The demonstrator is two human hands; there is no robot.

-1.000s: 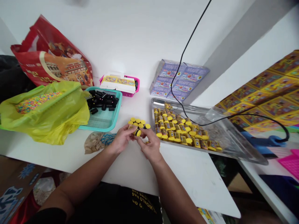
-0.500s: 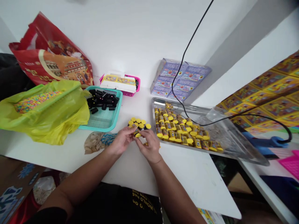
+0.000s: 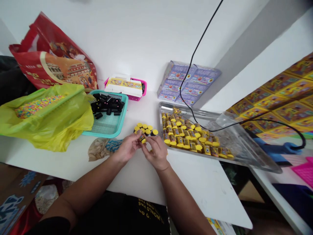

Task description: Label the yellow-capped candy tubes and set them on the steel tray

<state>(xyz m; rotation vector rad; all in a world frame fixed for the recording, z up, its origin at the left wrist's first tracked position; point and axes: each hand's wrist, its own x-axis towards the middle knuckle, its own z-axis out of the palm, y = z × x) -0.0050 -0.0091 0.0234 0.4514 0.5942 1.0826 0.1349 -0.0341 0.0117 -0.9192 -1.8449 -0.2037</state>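
Currently the left hand [image 3: 128, 147] and right hand [image 3: 156, 152] are pinching a yellow-capped tube [image 3: 142, 138] between them, barely shifting it since a moment ago, just before upright capped tubes [image 3: 145, 130], near a steel tray [image 3: 166, 105].
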